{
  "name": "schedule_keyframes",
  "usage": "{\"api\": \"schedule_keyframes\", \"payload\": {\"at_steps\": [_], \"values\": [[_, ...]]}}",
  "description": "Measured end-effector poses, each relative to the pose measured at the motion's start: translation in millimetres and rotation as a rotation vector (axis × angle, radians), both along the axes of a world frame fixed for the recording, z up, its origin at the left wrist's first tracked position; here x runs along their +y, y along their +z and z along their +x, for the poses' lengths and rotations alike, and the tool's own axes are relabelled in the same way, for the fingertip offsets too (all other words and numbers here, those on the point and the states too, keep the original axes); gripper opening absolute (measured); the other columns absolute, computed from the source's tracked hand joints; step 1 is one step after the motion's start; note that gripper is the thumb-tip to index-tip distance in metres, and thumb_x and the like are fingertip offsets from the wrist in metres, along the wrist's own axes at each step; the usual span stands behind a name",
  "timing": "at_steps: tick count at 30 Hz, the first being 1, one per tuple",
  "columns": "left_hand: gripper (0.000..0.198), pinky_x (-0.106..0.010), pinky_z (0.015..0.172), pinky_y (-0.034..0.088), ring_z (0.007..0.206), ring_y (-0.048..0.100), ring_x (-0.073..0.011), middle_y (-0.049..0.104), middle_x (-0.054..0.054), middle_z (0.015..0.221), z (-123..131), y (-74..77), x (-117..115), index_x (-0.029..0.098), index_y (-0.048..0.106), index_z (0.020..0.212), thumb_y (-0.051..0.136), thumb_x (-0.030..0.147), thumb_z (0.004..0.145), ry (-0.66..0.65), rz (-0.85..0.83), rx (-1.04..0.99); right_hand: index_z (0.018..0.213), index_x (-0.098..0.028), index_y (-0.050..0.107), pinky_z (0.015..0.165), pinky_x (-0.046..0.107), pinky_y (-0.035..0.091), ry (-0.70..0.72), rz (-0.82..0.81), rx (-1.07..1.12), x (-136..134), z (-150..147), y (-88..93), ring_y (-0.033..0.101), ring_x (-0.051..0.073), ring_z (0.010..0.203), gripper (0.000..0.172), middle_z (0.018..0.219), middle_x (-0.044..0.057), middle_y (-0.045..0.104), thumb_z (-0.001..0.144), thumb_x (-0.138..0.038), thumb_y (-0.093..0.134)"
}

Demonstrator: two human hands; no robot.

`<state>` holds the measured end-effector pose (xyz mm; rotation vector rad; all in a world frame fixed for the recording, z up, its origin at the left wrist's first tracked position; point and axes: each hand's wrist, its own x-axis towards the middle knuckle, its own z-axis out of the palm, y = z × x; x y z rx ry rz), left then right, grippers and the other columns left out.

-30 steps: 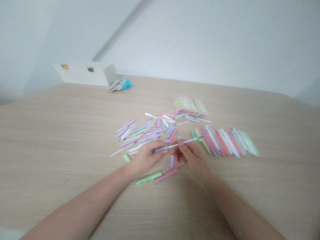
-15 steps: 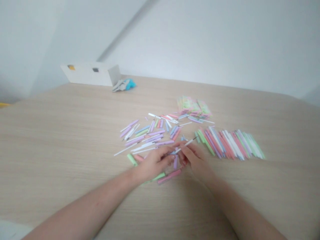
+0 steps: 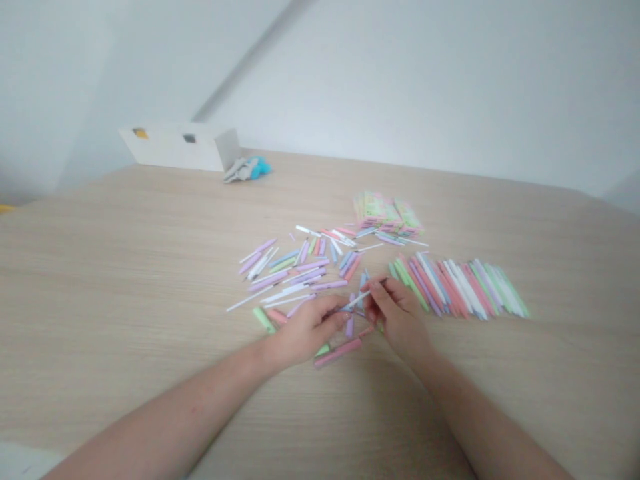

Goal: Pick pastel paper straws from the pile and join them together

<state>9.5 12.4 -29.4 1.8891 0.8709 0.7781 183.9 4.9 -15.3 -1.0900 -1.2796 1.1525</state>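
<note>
Between my hands is a thin white stick with a dark tip, like a pen refill [image 3: 359,300]. The closed fingers of my left hand [image 3: 307,330] pinch its lower left end. My right hand [image 3: 400,319] has thumb and fingers closed on its upper right end, near the tip. Under and around my hands lie loose coloured pen parts, among them a pink tube [image 3: 338,353], a purple tube [image 3: 349,325] and a green tube [image 3: 263,320]. Fine detail at the fingertips is blurred.
Scattered pen parts [image 3: 295,277] spread beyond my left hand. A neat row of pastel pens [image 3: 460,287] lies to the right. Behind are stacked green and pink packets [image 3: 385,212]. A white box [image 3: 175,148] and a grey and blue cloth-like bundle [image 3: 249,169] stand at the back left.
My right hand has shifted slightly and its grip on the refill has moved toward the dark tip, now mostly covered. My left hand stays nearly in place.
</note>
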Motion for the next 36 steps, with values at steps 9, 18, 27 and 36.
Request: {"api": "schedule_keyframes", "payload": {"at_steps": [9,18,27,36], "values": [[0.024,-0.027,0.073,0.043,0.08,0.056,-0.0177,0.063,-0.005,0.085,-1,-0.4,2,0.012,0.062,0.093,0.044,0.028,0.09,0.02,0.004,-0.025,0.082,-0.019,0.059,0.042,0.018,0.037,0.026,0.016,0.016,1,0,-2.1,0.048,0.008,0.048,0.022,0.06,-0.004,0.054,0.087,-0.039,0.053],[0.025,-0.027,0.077,0.043,0.086,0.057,-0.0187,0.063,-0.006,0.09,-4,3.4,4,0.011,0.061,0.1,0.045,0.028,0.091,-0.01,0.009,-0.066,0.081,-0.019,0.059,0.041,0.018,0.036,-0.026,0.049,0.06,3,1,-1.2,0.048,0.008,0.045,0.023,0.057,-0.004,0.054,0.087,-0.04,0.052],[0.025,-0.027,0.077,0.043,0.086,0.058,-0.0188,0.066,-0.007,0.092,-2,3.2,0,0.012,0.062,0.1,0.045,0.027,0.09,-0.018,-0.011,-0.052,0.079,-0.019,0.059,0.042,0.018,0.037,0.032,-0.02,0.079,3,-2,-7.7,0.048,0.008,0.047,0.024,0.057,-0.004,0.053,0.086,-0.042,0.053],[0.024,-0.025,0.069,0.041,0.075,0.053,-0.0167,0.06,-0.002,0.076,-3,3.7,1,0.014,0.06,0.083,0.044,0.03,0.09,0.08,-0.001,-0.013,0.076,-0.019,0.058,0.042,0.02,0.041,0.034,-0.034,0.178,2,-11,-6.9,0.049,0.008,0.046,0.025,0.058,-0.004,0.055,0.082,-0.043,0.058]]}}
